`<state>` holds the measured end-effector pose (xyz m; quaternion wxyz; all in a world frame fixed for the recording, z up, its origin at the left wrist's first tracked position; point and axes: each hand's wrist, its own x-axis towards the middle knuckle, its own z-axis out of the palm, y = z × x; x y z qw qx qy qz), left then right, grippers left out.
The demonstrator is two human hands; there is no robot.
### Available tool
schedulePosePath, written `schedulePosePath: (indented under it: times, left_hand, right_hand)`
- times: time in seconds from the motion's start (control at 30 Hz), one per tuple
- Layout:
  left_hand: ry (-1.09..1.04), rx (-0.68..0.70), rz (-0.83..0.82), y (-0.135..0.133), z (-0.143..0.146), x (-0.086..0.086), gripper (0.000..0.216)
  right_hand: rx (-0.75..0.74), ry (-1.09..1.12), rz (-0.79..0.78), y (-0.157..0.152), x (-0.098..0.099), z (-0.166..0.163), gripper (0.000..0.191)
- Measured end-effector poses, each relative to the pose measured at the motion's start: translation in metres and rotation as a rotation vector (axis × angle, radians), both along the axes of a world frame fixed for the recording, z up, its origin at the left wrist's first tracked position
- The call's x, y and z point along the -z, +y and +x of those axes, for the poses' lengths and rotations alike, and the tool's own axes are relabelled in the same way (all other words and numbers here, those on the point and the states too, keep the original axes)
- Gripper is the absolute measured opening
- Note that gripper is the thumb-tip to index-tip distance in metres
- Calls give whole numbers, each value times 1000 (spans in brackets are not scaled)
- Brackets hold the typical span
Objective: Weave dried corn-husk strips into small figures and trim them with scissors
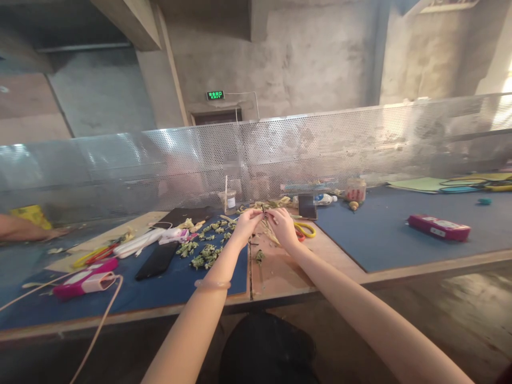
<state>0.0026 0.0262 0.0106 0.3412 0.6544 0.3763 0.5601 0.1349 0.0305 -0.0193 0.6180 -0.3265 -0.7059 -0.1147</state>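
Note:
My left hand (247, 224) and my right hand (282, 223) meet above the light board in the middle of the table. Both have their fingers pinched together around a thin dark stem-like piece (263, 209), too small to name. A bracelet (213, 285) circles my left wrist. To the left of my left hand lie several small green leafy pieces (206, 256) on a blue mat (224, 285). One more green leafy piece (260, 257) rests below my hands. Beside my right hand are yellow-handled scissors (306, 230), and pale strips (276, 203) lie scattered behind the hands.
A dark phone (158, 260), a white bundle (136, 241) and a magenta box (86, 280) with a cord lie left. Behind stand a plastic cup (229, 202), a propped phone (307, 206) and a jar (356, 190). Another magenta box (439, 228) sits right. Another person's arm (26, 228) reaches in. A perforated screen (192, 160) runs behind.

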Motion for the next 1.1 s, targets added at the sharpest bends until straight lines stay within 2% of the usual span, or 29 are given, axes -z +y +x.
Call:
schedulePosePath:
  times: [0.3, 0.63, 0.83, 1.1]
  left_hand:
    - [63, -6, 39, -1, -1, 0, 17]
    - [300, -96, 301, 1, -3, 0, 16]
    - [449, -122, 429, 6, -6, 5, 21]
    - [546, -177, 501, 5, -6, 5, 20]
  right_hand:
    - [-19, -70, -9, -3, 1, -2, 28]
    - [-19, -41, -49, -1, -1, 2, 30]
    - [-2, -39, -68, 1, -1, 2, 26]
    - [11, -56, -97, 4, 1, 3, 21]
